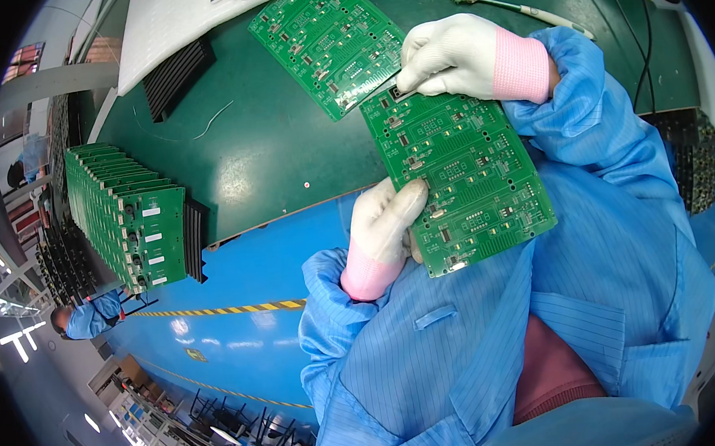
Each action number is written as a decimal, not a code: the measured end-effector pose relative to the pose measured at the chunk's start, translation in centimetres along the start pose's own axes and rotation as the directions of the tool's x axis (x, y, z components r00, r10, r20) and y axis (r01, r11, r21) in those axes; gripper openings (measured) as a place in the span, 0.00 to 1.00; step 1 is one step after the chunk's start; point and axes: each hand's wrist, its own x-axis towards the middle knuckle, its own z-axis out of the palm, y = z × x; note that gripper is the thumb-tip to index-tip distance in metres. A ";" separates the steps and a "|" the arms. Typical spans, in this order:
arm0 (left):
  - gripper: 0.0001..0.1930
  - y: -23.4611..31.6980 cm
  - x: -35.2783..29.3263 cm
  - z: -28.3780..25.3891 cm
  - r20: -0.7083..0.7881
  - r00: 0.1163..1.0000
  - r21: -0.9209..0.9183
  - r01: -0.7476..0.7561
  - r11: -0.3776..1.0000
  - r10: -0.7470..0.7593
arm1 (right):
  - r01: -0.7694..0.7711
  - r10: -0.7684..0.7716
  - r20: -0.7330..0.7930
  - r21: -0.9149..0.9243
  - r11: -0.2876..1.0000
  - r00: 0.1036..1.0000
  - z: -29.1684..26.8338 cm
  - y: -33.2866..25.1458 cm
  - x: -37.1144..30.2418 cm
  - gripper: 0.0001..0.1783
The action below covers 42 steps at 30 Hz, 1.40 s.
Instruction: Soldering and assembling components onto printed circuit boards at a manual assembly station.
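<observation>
My left hand (384, 226), in a white glove with a pink cuff, grips the left edge of a green circuit board (474, 177), thumb on top. The board is tilted in front of my blue jacket. My right hand (452, 59), gloved alike, has its fingers pinched at the board's upper left corner, on a small black-faced component (398, 92); its fingers partly hide it. Just beyond, a second green circuit board (328, 43) lies on the green bench, its near edge close to the held board's corner.
Upright green boards (129, 214) stand in a black rack at the left. White foam (194, 23) carrying small parts lies at the back left, beside a black ribbed block (177, 78). A toothbrush (521, 11) and cables (642, 46) are at the far right. Another person (90, 316) is at the left.
</observation>
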 end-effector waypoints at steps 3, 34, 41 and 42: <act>0.14 0.0 0.0 0.0 0.008 1.000 -0.020 -0.002 1.000 0.002 | 0.025 -0.024 0.014 -0.078 0.997 1.000 -0.2 -0.2 0.1 0.11; 0.17 0.8 -0.5 0.8 0.164 0.981 -0.226 -0.064 0.972 0.103 | 0.062 -0.062 0.007 -0.074 0.995 0.998 -0.9 -3.2 0.7 0.10; 0.17 0.9 -0.7 1.1 0.121 0.987 -0.216 -0.074 0.974 0.102 | 0.036 -0.039 -0.023 -0.112 0.993 0.999 -0.3 -3.2 0.7 0.10; 0.17 0.8 -0.7 1.2 0.120 0.988 -0.218 -0.073 0.973 0.101 | 0.035 -0.038 -0.021 -0.110 0.993 0.999 -0.3 -2.9 0.7 0.10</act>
